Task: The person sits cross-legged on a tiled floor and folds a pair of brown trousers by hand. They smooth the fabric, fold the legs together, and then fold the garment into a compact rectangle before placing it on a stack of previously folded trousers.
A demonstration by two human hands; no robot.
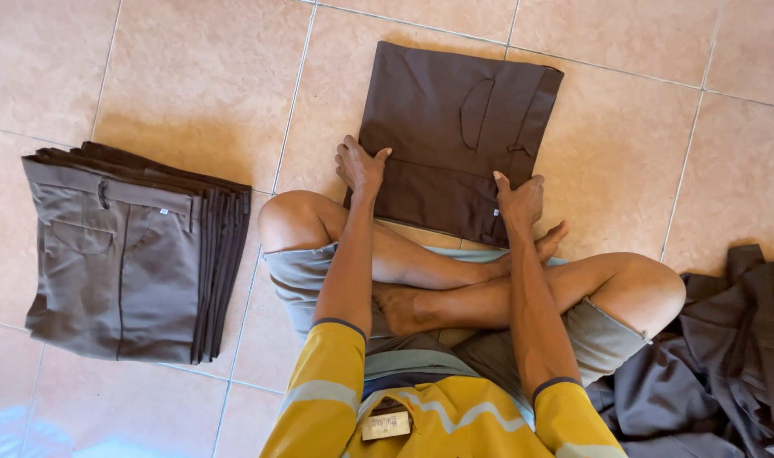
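A folded pair of dark brown trousers (455,119) lies flat on the tiled floor in front of my crossed legs. My left hand (360,165) rests on its near left corner, fingers curled around the edge. My right hand (519,199) presses on its near right edge, thumb up. Both hands grip the lower fold of the cloth.
A neat stack of folded brown trousers (124,254) sits on the floor to my left. A loose heap of dark unfolded garments (726,348) lies by my right knee. Beige floor tiles (200,76) surround everything.
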